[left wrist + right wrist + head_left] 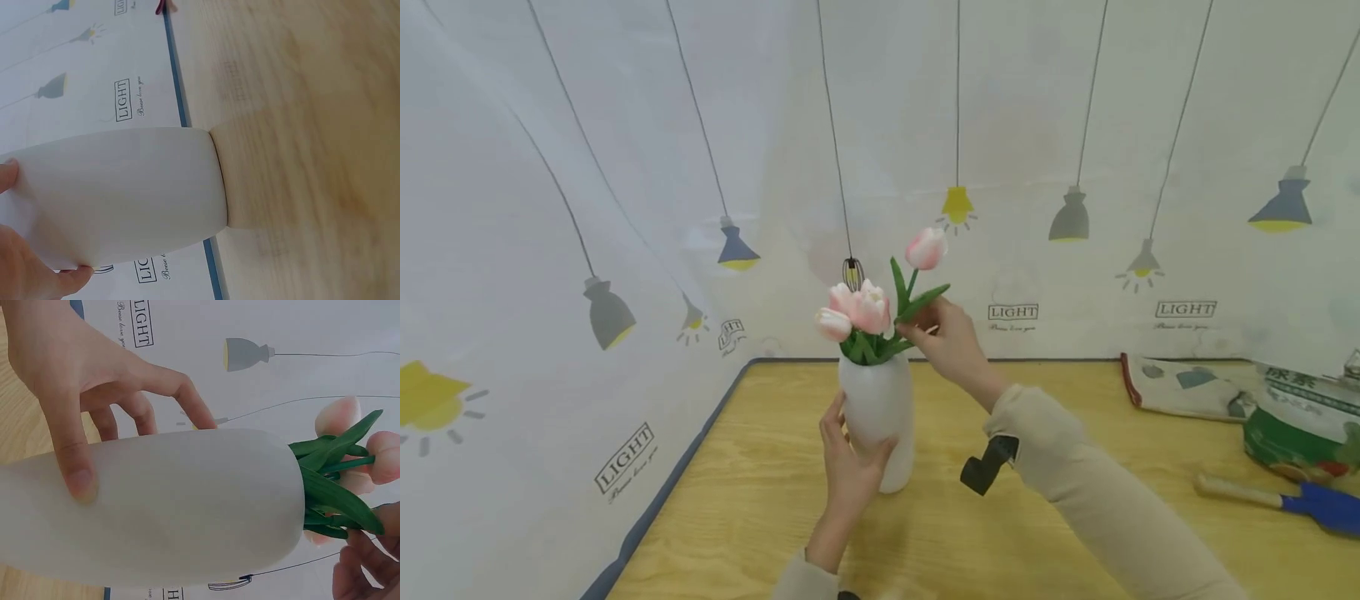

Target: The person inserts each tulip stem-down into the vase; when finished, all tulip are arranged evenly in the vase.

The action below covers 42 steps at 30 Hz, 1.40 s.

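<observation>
A tall white vase (880, 417) stands upright on the wooden table, and several pink-and-white tulips (870, 307) with green leaves bunch at its mouth. My left hand (848, 471) grips the vase from the left, thumb across its front and fingers around the side. The left wrist view has the vase's base (212, 181) resting on the tabletop. Just right of the mouth, my right hand (953, 346) pinches a single tulip (927, 248) low by its leaves; this bloom rises above the others. In the right wrist view, my right fingertips (356, 550) are beside the leaves at the rim.
At the right are a folded patterned cloth (1183, 387), a green-and-white bag (1292, 425) and a small shovel (1326, 507) with a blue blade and wooden handle. Behind the table hangs a white sheet (880, 125) printed with lamps. A black strap (988, 467) dangles from the right sleeve.
</observation>
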Each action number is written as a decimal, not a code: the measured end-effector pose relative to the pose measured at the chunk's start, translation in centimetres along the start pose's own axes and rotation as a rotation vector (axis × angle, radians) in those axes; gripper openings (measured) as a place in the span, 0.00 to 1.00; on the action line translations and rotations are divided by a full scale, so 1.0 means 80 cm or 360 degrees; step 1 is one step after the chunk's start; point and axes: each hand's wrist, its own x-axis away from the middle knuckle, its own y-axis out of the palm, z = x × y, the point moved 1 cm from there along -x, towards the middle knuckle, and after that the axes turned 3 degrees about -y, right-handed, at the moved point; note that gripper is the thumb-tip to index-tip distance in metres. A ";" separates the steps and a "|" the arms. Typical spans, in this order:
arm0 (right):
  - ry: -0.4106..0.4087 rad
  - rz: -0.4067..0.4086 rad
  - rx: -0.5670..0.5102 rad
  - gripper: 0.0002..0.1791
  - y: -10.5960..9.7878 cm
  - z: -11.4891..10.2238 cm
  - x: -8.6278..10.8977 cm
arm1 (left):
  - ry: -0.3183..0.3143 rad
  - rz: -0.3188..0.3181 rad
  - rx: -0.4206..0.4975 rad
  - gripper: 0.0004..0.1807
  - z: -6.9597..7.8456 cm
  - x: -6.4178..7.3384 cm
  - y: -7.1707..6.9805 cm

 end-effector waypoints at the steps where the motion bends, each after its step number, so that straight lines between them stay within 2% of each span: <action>1: 0.0016 0.0011 -0.0005 0.09 0.002 0.002 0.002 | 0.0000 -0.0001 0.0000 0.47 0.000 0.000 0.000; 5: 0.0094 0.0052 0.0042 0.11 0.008 0.007 0.007 | 0.0029 -0.0006 -0.0005 0.47 0.000 0.001 0.001; 12: 0.0195 0.0040 0.0100 0.15 0.014 0.008 0.006 | 0.0053 0.0008 -0.0005 0.47 0.000 -0.001 0.000; 21: 0.0381 -0.0108 0.0076 0.20 0.019 0.007 0.007 | 0.0029 0.0003 -0.0015 0.47 -0.004 -0.002 -0.001; 27: 0.0265 0.0014 -0.0095 0.18 0.015 0.003 0.003 | 0.0039 -0.0012 -0.0023 0.47 -0.004 -0.003 0.000; 31: 0.0189 0.0061 -0.0112 0.15 0.013 0.001 0.000 | 0.0048 -0.0013 -0.0022 0.47 -0.004 -0.004 0.003; 42: 0.0327 -0.0050 -0.0205 0.10 0.018 0.019 0.015 | 0.0063 -0.0048 -0.0003 0.48 -0.003 -0.003 0.012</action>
